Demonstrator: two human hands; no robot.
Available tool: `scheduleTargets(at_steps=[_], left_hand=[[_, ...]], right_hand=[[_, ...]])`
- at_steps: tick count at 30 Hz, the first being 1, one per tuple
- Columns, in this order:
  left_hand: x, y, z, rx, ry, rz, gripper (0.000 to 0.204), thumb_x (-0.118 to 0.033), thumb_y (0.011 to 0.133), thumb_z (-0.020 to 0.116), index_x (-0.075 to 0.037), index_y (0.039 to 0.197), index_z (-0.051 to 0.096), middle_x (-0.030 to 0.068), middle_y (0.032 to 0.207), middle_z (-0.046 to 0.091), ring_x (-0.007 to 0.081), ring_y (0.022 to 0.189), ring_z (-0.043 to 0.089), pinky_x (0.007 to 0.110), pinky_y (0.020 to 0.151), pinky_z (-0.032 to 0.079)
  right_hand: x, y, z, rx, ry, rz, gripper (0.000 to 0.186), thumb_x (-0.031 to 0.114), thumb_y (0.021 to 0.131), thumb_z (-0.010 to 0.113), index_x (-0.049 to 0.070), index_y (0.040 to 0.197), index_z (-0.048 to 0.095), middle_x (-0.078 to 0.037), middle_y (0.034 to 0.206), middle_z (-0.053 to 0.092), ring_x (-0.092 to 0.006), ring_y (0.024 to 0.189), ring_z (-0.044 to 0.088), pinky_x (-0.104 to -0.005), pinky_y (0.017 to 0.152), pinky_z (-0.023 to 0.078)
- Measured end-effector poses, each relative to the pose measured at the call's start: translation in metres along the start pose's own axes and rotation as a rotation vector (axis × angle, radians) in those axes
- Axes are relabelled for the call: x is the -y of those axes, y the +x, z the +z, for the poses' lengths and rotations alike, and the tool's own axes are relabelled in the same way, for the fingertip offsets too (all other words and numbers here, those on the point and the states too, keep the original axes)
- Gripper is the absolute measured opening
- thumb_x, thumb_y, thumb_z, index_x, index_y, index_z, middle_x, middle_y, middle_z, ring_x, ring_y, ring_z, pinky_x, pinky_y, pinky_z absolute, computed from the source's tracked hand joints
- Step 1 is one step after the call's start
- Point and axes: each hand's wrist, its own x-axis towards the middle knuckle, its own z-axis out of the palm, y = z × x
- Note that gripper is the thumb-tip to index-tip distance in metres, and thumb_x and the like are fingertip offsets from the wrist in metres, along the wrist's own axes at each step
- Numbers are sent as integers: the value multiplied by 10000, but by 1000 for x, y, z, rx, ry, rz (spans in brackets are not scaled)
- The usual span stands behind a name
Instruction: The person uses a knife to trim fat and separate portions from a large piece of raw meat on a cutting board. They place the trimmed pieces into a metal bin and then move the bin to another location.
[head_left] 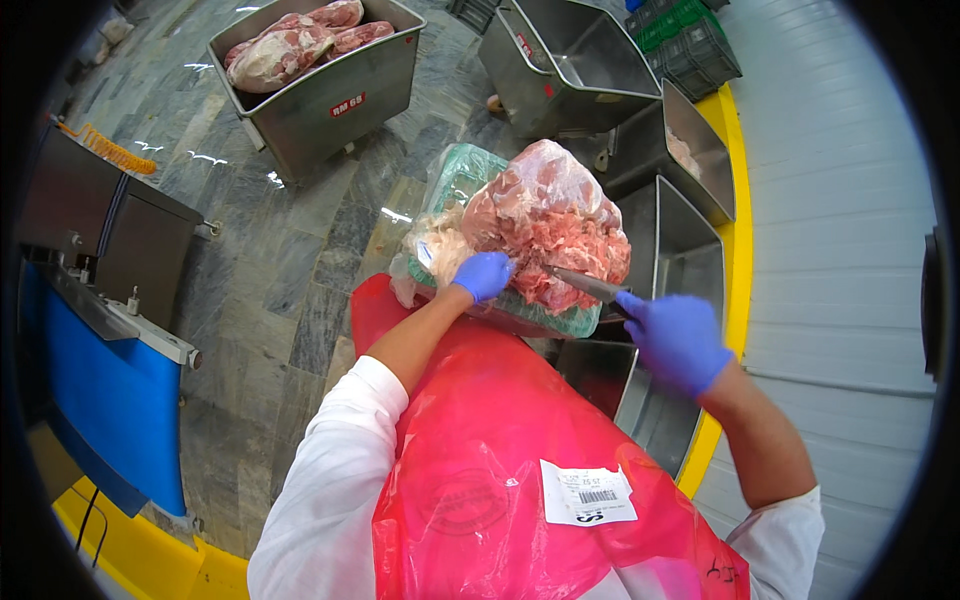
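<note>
A big piece of raw meat [545, 195], pink with a pale fatty top, lies on a green crate [470, 165] lined with clear plastic. My right hand [680, 340], in a blue-purple glove, is closed round the handle of a knife [590, 285]. The blade points left and its tip touches the ragged near side of the meat. My left hand [483, 277], gloved alike, is closed on the meat's near left edge; its fingertips are partly hidden. Pale fat trimmings [443, 245] lie beside it on the crate's left side.
A metal bin [350, 105] with large meat pieces stands at the far left. Other metal bins [575, 100] stand at the back and along the right [690, 245], by a yellow kerb [740, 200] and white wall. A machine with a blue belt [110, 390] is at left.
</note>
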Motion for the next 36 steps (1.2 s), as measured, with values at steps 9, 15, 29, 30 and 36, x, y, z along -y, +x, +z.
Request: scheduleTargets(at_steps=[9, 15, 29, 30, 36], left_hand=[[11, 8, -28, 49, 51, -18, 445, -477, 1028, 578, -70, 1038, 760, 235, 1088, 754, 457, 1005, 714, 560, 901, 560], [24, 9, -30, -1, -39, -22, 406, -453, 1017, 606, -81, 1068, 760, 230, 1101, 755, 455, 1005, 715, 561, 903, 560], [35, 8, -29, -40, -96, -80, 318, -401, 1006, 634, -115, 1095, 740, 221, 1049, 750, 457, 973, 707, 538, 862, 566], [37, 9, -27, -36, -81, -72, 316, -399, 1007, 634, -115, 1094, 740, 220, 1047, 750, 457, 972, 707, 538, 860, 566], [27, 9, -31, -45, -85, -101, 319, -398, 1014, 638, -108, 1080, 752, 221, 1035, 750, 459, 964, 706, 532, 853, 563]], right_hand=[[-3, 125, -79, 366, -226, -122, 211, 310, 924, 693, 247, 1075, 825, -135, 968, 782, -368, 888, 750, -474, 793, 603], [-24, 150, -31, 404, -60, -209, 275, 324, 924, 699, 318, 1174, 812, -124, 1018, 789, -377, 916, 750, -466, 823, 609], [45, 4, 143, -84, -73, 34, 652, 142, 913, 620, 171, 1558, 532, -121, 805, 582, -270, 559, 657, -431, 486, 528], [45, -1, 156, -102, -40, 53, 657, 145, 922, 615, 184, 1571, 521, -122, 803, 578, -273, 553, 653, -433, 481, 523], [65, -20, 215, -184, 113, 190, 661, 153, 968, 592, 255, 1611, 479, -132, 791, 556, -291, 516, 617, -439, 456, 503]])
